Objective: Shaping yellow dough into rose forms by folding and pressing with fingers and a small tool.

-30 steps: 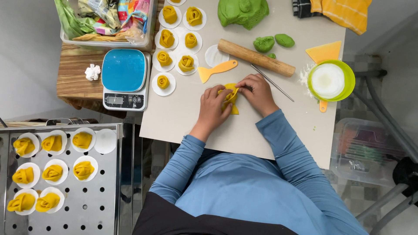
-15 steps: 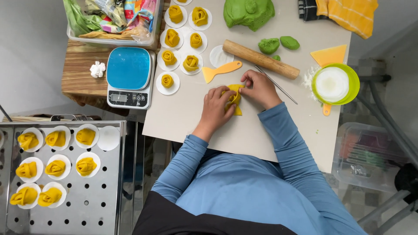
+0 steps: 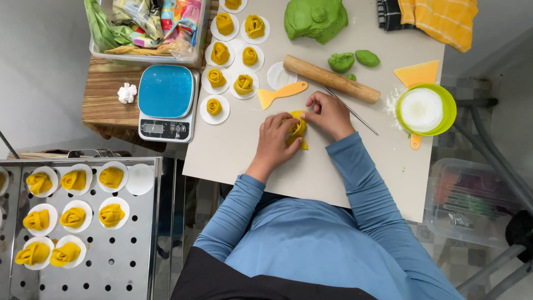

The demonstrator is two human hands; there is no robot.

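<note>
One piece of yellow dough point(image 3: 298, 131) lies on the pale counter point(image 3: 355, 166) between both hands and is only partly formed: it looks folded or rolled but not yet closed into a rose like the finished pieces. The left hand point(image 3: 275, 138) cups it from the near side with fingers curled against it; the right hand point(image 3: 328, 113) pinches its upper edge between thumb and fingertips. Seven finished yellow rolls on white paper rounds point(image 3: 235, 55) sit in a cluster further up the counter, next to an orange scraper point(image 3: 281, 93), a wooden rolling pin point(image 3: 331, 79) and a thin metal rod point(image 3: 351, 111). About nine more finished pieces fill the perforated steel tray point(image 3: 83, 255) at lower left, with one paper round point(image 3: 140, 179) empty. A large lump of green dough point(image 3: 315, 19) and small green pieces point(image 3: 353, 59) appear unshaped, so judged by this, yellow shaping is well advanced and green remains.
</note>
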